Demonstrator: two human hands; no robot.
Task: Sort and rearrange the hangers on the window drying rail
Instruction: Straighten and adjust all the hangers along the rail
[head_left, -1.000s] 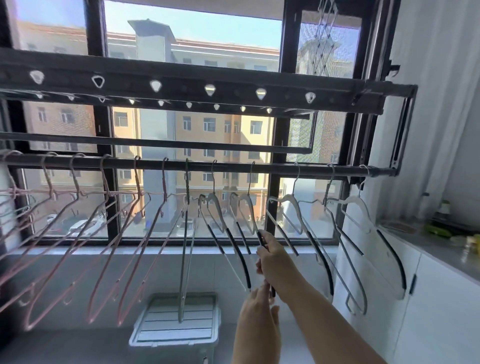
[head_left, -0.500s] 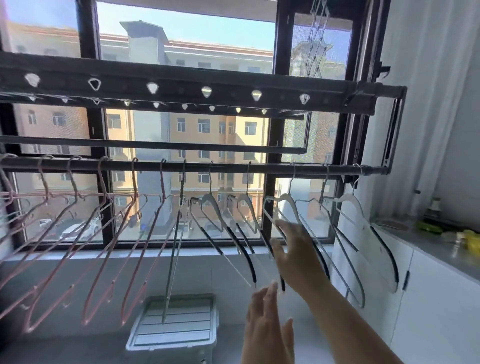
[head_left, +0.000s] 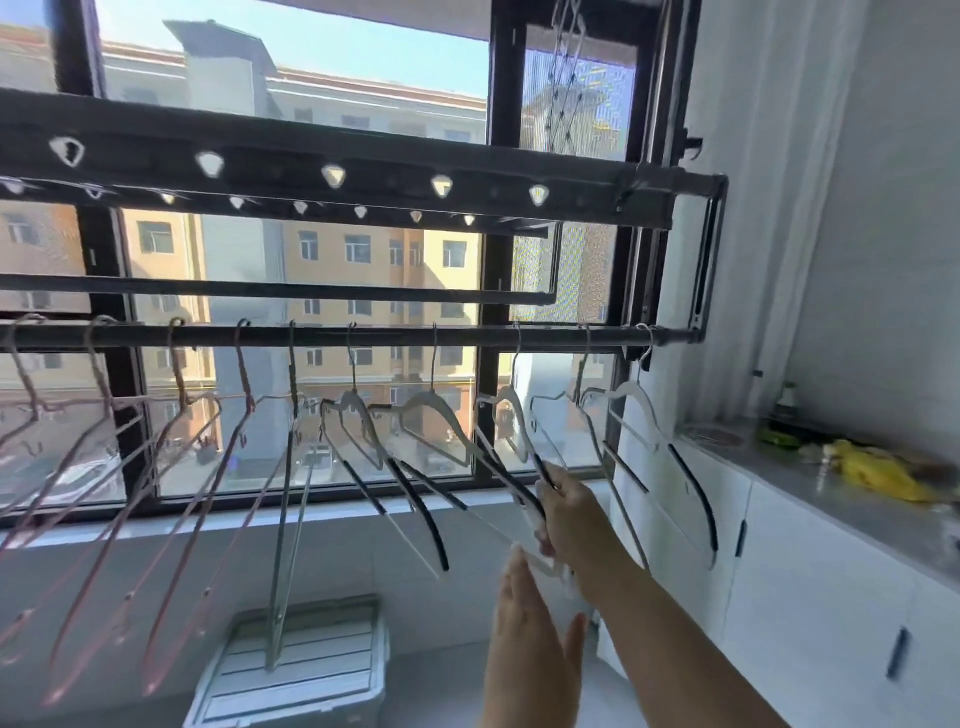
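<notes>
While the left hand hovers released, the right hand grasps a white hanger

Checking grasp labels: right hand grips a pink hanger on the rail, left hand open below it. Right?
No. The head view shows the right hand gripping a white hanger with black sleeves, not a pink one; the pink hangers hang further left. The left hand is open below it.

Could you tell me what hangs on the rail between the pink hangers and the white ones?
One grey hanger, turned edge-on, in the head view.
</notes>
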